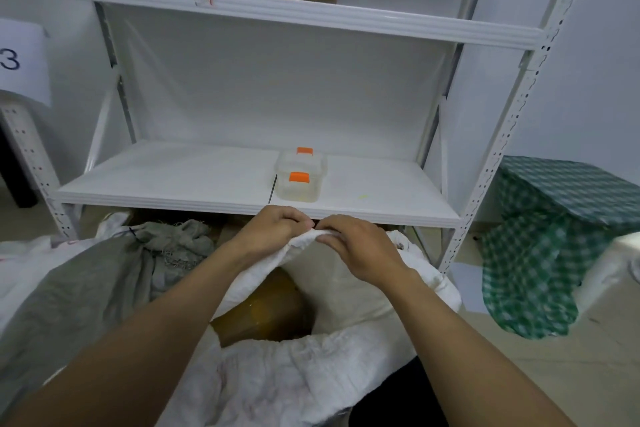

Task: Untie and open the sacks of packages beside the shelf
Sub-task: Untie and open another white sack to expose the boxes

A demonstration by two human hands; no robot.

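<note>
White sack (277, 374) rim in curled L hand (273, 229), R hand (360, 250), prob. fingertip-to-fingertip.

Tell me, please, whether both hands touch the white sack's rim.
Touching. The head view shows the left hand and right hand pinching the rim of the white sack.

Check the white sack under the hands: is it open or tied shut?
Open. The mouth of the white sack gapes wide, a brown package shows inside, and the left hand and right hand grip its far rim.
</note>
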